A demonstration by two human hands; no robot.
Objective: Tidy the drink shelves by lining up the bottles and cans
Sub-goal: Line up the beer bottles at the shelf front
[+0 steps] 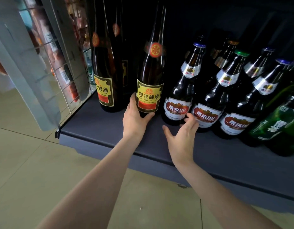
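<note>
Left hand (135, 120): the base of a tall bottle (150, 83) with a yellow and red label is gripped, thumb curled across the front, fingers behind.
Tall bottle: stood upright on the dark shelf (96, 128), just right of a matching bottle (105, 80).
Right hand (181, 138): held open, fingers spread and loosely bent, nothing held; fingertips lie right by the base of a brown bottle (181, 96) with a red and white label.
Further right: more brown bottles (214, 96) and green bottles (275, 128) are stood in rows.
</note>
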